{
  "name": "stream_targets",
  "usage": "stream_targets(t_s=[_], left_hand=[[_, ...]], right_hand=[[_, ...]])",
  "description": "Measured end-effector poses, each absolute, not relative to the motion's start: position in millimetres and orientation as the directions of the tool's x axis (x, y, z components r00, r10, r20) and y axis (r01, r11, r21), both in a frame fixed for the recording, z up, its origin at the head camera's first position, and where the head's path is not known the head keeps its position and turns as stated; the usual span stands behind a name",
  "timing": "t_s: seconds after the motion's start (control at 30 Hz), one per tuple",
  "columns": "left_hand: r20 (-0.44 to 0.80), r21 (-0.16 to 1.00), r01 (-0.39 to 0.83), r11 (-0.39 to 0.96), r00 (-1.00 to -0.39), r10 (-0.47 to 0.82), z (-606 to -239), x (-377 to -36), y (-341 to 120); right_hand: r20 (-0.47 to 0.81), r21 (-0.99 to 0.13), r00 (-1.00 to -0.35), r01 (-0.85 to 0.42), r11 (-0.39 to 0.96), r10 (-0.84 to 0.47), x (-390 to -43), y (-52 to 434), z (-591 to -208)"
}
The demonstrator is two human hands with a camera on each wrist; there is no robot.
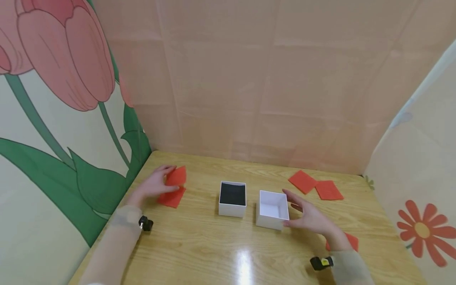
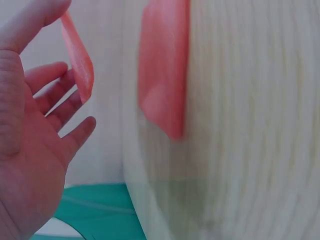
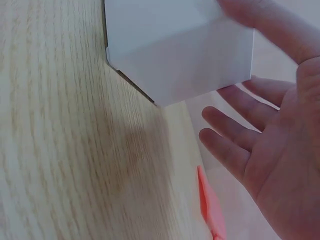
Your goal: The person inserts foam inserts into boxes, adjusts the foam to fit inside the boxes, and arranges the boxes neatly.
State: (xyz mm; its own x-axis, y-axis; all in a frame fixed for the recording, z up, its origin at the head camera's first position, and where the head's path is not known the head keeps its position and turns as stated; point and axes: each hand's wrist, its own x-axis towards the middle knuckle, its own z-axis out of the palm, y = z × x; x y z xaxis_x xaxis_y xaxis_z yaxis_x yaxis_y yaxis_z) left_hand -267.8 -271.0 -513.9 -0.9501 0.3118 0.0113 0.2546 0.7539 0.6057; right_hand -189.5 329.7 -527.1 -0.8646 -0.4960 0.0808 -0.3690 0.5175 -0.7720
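At the left of the head view, my left hand (image 1: 151, 185) pinches a thin red cloth square (image 1: 177, 177) between thumb and fingers. In the left wrist view the held cloth square (image 2: 79, 65) hangs upright, clear of the table. Another red cloth square (image 1: 171, 198) lies just below that hand. On the other side, my right hand (image 1: 308, 217) grips the right side of an open white box (image 1: 270, 221), thumb at the near corner and fingers toward the far one. The right wrist view shows the box's outer wall (image 3: 185, 65) close over the wood.
Left of the gripped box stands a second white box (image 1: 231, 210) with a black inside. Two red squares (image 1: 302, 182) (image 1: 329, 190) lie at the back right. Under the right forearm, another red square (image 1: 352, 240) is partly hidden. A pink cloth wall (image 1: 228, 118) closes off the table's back.
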Motion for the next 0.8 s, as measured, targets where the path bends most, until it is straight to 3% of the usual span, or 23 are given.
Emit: stream_targets(t_s=[0.37,0.8], left_hand=[[0.133,0.580,0.442,0.684,-0.880,0.456,-491,-264,-224],[0.155,0.596,0.496,0.631,-0.842,0.516,-473,-255,-170]], right_hand=[[0.069,-0.794,-0.873,-0.341,0.504,-0.482,-188,328,-528],[0.063,-0.790,-0.884,-0.328,0.518,-0.463,-188,327,-530]])
